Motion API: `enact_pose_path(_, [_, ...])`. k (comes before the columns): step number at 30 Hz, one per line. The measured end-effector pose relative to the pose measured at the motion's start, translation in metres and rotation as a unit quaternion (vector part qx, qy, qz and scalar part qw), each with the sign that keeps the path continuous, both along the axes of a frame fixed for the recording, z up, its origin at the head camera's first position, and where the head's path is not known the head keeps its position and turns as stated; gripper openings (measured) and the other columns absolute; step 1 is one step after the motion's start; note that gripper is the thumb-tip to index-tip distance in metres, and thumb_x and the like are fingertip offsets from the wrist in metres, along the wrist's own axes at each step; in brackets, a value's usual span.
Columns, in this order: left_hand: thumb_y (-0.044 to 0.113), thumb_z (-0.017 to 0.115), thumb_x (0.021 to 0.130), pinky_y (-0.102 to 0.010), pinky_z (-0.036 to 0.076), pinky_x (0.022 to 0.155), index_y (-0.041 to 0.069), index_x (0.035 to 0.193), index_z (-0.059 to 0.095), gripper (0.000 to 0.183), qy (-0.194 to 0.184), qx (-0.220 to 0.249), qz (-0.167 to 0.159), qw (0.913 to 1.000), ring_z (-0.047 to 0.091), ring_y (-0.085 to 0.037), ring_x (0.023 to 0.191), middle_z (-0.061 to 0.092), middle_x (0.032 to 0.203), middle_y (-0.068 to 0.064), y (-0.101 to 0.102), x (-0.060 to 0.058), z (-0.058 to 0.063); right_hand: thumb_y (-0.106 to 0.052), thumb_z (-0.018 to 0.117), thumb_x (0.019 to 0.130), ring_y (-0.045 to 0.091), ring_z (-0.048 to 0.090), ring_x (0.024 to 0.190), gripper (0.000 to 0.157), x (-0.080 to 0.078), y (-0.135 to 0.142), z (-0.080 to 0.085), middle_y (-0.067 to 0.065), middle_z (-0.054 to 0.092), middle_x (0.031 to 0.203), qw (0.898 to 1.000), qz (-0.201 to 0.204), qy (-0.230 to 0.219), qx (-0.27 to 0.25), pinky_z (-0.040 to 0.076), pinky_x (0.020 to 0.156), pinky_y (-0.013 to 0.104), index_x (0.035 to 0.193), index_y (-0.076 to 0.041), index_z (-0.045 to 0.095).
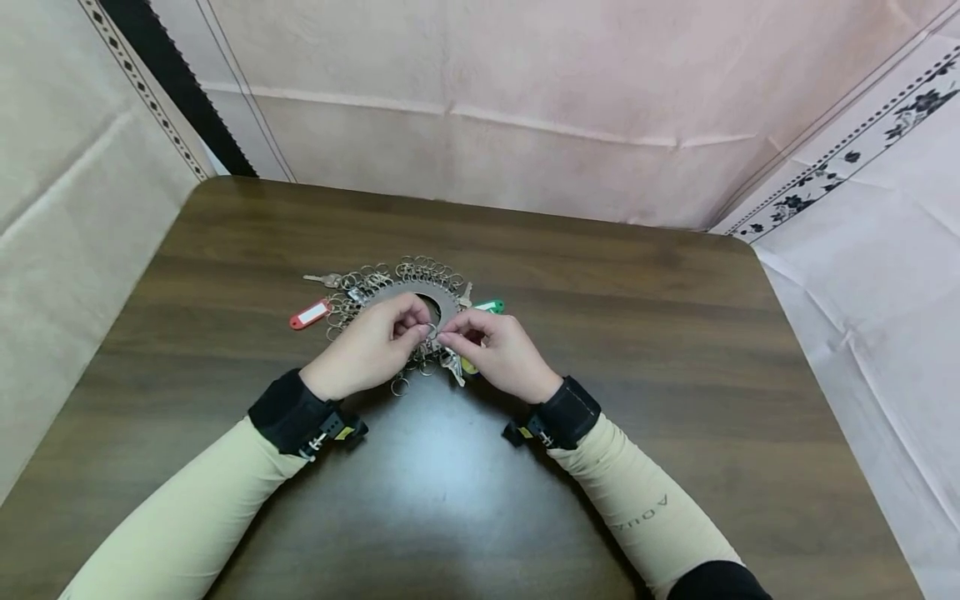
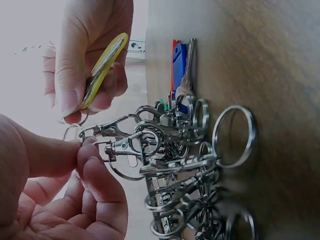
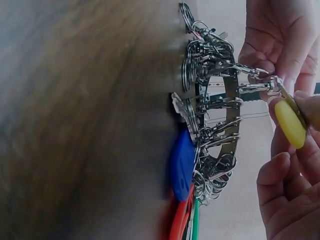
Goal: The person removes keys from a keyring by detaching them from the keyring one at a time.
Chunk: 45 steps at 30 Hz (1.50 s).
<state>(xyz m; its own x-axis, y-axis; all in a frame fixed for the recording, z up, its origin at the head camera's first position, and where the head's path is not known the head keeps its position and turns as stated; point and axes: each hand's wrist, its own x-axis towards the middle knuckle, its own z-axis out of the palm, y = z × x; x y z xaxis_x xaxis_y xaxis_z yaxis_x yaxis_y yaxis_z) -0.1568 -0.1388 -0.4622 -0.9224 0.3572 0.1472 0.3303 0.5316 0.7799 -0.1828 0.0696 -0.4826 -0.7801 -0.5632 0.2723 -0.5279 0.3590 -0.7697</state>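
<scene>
- The table (image 1: 712,367) bore the grey holder (image 1: 388,291), crowded with clasps and rings.
- The right hand (image 1: 510,348) pinched the yellow tag (image 3: 290,125); the left hand (image 1: 371,346) pinched a small ring (image 2: 72,125) beside a clasp (image 2: 112,128).
- The tag, just beside the holder, might have twisted loose from so narrow a grip.
- The ring might have sprung away, had the fingertips slid.

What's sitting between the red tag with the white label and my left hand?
Small metal rings lie between the red tag and your left hand, as the head view shows.
</scene>
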Motion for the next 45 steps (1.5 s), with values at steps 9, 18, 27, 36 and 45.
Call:
enact_pose_path(9, [0.004, 0.062, 0.088, -0.035, 0.05, 0.067, 0.005, 0.092, 0.062, 0.004, -0.038, -0.003, -0.028, 0.9989, 0.056, -0.014, 0.073, 0.064, 0.083, -0.008, 0.0, 0.001, -0.001, -0.019, 0.063, 0.092, 0.015, 0.045, 0.06, 0.01, 0.004, 0.0, -0.004, 0.004, 0.064, 0.08, 0.999, -0.01, -0.001, -0.036, 0.04, 0.054, 0.033, 0.094, -0.011, 0.069])
enact_pose_path(18, [0.007, 0.062, 0.09, -0.033, 0.046, 0.064, 0.005, 0.091, 0.055, 0.007, -0.029, -0.016, -0.03, 0.999, 0.053, -0.016, 0.072, 0.058, 0.082, -0.007, -0.002, 0.002, 0.002, -0.021, 0.063, 0.092, 0.011, 0.047, 0.061, 0.011, -0.001, -0.001, -0.001, 0.0, 0.064, 0.079, 1.0, -0.003, 0.001, -0.022, 0.041, 0.053, 0.026, 0.094, -0.013, 0.069])
enact_pose_path(27, [0.012, 0.061, 0.092, -0.035, 0.049, 0.065, 0.008, 0.094, 0.06, 0.004, -0.022, -0.01, -0.013, 0.9996, 0.057, -0.013, 0.071, 0.066, 0.082, -0.007, -0.001, 0.0, 0.004, -0.025, 0.063, 0.092, 0.009, 0.052, 0.068, 0.015, -0.001, -0.001, 0.003, -0.001, 0.068, 0.086, 1.0, -0.012, -0.011, -0.016, 0.046, 0.058, 0.027, 0.097, -0.014, 0.071])
enact_pose_path(36, [0.014, 0.066, 0.088, -0.035, 0.053, 0.071, 0.011, 0.09, 0.069, 0.005, -0.005, -0.008, -0.022, 0.9997, 0.06, -0.008, 0.076, 0.07, 0.084, -0.002, 0.001, -0.003, 0.004, -0.02, 0.062, 0.093, 0.012, 0.049, 0.066, 0.014, -0.001, 0.0, 0.005, 0.003, 0.068, 0.088, 0.999, -0.01, -0.009, -0.047, 0.041, 0.057, 0.025, 0.098, -0.01, 0.07])
enact_pose_path(45, [0.016, 0.064, 0.09, -0.036, 0.048, 0.066, 0.012, 0.088, 0.066, 0.005, -0.001, -0.003, -0.008, 1.0, 0.056, -0.013, 0.07, 0.067, 0.079, -0.006, 0.0, -0.001, 0.0, -0.017, 0.059, 0.094, 0.01, 0.053, 0.068, 0.019, 0.003, 0.0, 0.016, 0.005, 0.069, 0.094, 0.999, 0.01, -0.042, -0.003, 0.043, 0.058, 0.022, 0.107, -0.008, 0.069])
